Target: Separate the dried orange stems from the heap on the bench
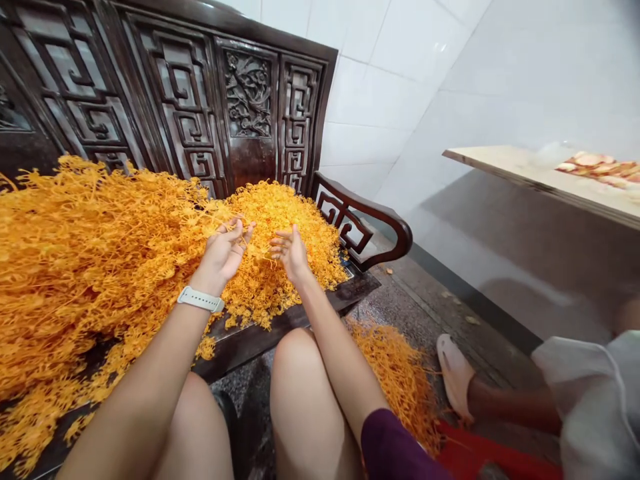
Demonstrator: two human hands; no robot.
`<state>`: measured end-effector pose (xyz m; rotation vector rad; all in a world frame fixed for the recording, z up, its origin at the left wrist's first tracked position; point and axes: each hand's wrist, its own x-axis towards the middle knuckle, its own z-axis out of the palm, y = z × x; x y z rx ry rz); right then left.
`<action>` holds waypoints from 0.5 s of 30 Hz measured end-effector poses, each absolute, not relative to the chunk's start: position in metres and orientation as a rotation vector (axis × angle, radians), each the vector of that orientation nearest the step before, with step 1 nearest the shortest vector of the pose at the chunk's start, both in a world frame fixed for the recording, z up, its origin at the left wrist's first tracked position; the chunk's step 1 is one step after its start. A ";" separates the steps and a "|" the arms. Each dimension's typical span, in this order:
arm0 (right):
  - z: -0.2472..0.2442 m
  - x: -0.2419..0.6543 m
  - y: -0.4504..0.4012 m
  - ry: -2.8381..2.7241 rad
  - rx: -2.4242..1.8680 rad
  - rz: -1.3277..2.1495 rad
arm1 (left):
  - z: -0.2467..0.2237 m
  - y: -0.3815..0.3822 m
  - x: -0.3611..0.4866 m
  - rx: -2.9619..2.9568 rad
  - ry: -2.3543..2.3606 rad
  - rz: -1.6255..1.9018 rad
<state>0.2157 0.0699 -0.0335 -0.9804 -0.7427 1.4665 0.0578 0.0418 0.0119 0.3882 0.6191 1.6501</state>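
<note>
My left hand (227,252), with a pale watch strap (201,299) at its wrist, pinches a thin orange plastic sprig (240,217) between thumb and fingers. To its right, my right hand (290,252) is open, thumb up and fingers apart, holding nothing that I can see. Both hands hover over a pile of loose orange plastic pieces (285,207) at the right end of the dark wooden bench (240,350). A larger heap of branching orange sprigs (100,247) spreads over the bench on the left.
A carved backrest (250,153) and a curved armrest (395,233) bound the bench. More orange sprigs (395,373) lie on the floor beside my right leg. Another person's foot in a pale shoe (455,380) is at the right, below a board (520,167) bearing red-and-white pieces.
</note>
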 end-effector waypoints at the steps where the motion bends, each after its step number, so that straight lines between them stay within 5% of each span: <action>1: -0.034 0.214 0.066 -0.861 -0.974 1.454 | 0.011 0.043 0.060 0.389 0.621 1.658; 6: -0.033 0.209 0.054 -1.211 -0.887 1.402 | 0.005 0.048 0.060 0.492 0.708 1.672; 15: -0.033 0.212 0.056 -0.723 -0.704 1.639 | -0.003 0.046 0.062 0.740 0.930 1.541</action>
